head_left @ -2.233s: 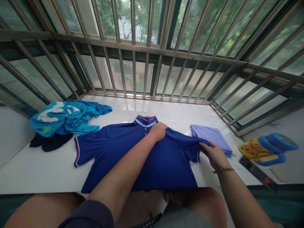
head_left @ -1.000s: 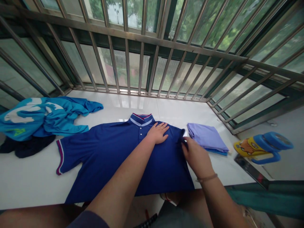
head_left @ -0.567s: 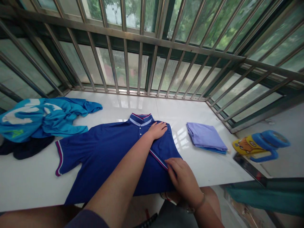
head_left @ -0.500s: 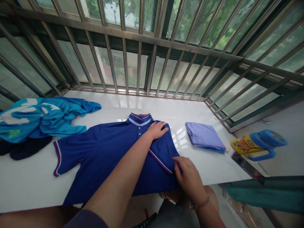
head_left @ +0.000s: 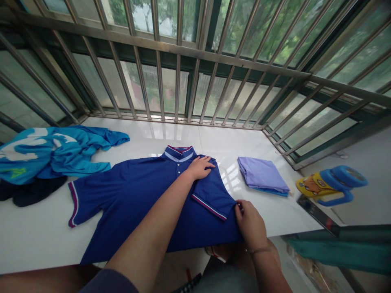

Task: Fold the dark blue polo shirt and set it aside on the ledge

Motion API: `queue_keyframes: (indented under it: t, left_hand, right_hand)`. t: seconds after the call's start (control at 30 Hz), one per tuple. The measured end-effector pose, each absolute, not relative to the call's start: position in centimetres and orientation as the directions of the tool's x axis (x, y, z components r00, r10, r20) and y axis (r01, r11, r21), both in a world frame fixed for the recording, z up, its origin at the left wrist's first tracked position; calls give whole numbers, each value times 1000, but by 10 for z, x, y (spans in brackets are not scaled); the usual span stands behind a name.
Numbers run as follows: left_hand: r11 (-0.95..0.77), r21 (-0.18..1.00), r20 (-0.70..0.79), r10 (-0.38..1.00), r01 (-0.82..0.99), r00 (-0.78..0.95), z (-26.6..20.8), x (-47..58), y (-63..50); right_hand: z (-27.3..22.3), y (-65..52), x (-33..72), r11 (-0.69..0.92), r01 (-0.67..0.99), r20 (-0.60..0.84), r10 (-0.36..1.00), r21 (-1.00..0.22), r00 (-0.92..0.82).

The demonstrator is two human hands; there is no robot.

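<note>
A dark blue polo shirt (head_left: 137, 203) lies front up on the white ledge, its striped collar toward the window. The sleeve on the left is spread out; the sleeve on the right lies folded in over the body. My left hand (head_left: 200, 167) rests flat on the shirt near the shoulder beside the collar, fingers spread. At the right edge of the shirt, my right hand (head_left: 250, 221) pinches the fabric between thumb and fingers. The shirt's lower part reaches the ledge's near edge, and my left forearm covers some of its front.
A crumpled bright blue garment (head_left: 82, 150) lies at the left on a dark cloth (head_left: 39, 190). To the right are a folded lavender cloth (head_left: 262, 173), a yellow and blue bottle (head_left: 320, 185) and a dark flat box (head_left: 316, 213). Metal bars (head_left: 189, 51) line the window behind.
My right hand has moved a little to the right, drawing the shirt's edge and folded sleeve outward with it. My left hand stays on the shoulder.
</note>
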State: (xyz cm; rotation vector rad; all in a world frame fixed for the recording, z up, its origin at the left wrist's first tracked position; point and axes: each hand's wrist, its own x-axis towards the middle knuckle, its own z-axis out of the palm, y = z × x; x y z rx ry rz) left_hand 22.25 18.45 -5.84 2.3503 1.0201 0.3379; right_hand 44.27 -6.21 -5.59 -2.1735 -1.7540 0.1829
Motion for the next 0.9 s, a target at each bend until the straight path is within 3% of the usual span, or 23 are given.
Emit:
queue_keyframes:
  t: [0.17,0.37,0.53,0.67,0.9]
  left_hand:
    - [-548,603,81,765,580,639,-61,221,183]
    - [-516,660,169,811,547,561,-63,217,183]
    - [-537,671,209,798,511,565,-62,217,180]
    - [-541,662,199,794,519,574,-59,224,185]
    - [-480,711,97,791,514,604,-55,258,219]
  right_hand:
    - [-60,-66,440,-258,914,125,943,-314,310]
    - [-49,-41,437,-146,939,230,947,-312,224]
    - [-36,-7,426,-69,950,198,971,-303,134]
    - [-42,-15,419,-114,959,142,978,-259,154]
    - [-61,-53,421,-166,948,192,956,-271,223]
